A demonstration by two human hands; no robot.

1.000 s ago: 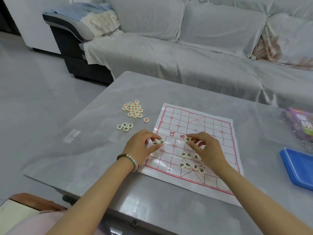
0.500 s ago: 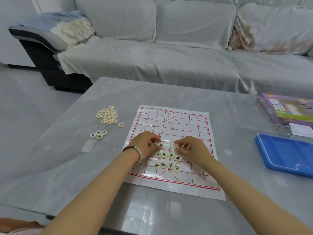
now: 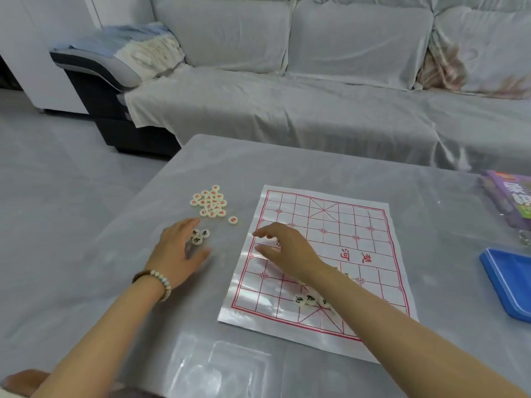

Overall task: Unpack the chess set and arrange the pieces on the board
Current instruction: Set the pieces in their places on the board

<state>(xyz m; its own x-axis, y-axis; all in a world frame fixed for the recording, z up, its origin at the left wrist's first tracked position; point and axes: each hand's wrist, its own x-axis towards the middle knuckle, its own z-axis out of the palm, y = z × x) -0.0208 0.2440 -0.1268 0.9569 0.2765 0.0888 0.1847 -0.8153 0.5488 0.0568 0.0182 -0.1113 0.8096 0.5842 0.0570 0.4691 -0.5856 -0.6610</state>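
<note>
We see a white board (image 3: 324,254) ruled with a red grid and red characters, lying on a glossy pale grey table (image 3: 201,156). Left of it are cream red-lettered discs (image 3: 209,203). Just below them are cream black-lettered discs (image 3: 200,236), with more low on the board. At the right edge are a blue tray (image 3: 508,285) and a purple box (image 3: 508,199). The bracelet (image 3: 156,278) mixes brown and pale beads.

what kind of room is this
Most likely a home living room: a long sofa draped in grey covers, a low glossy table in front of it, and a paper chess board with loose pieces laid out for a casual game.
</note>
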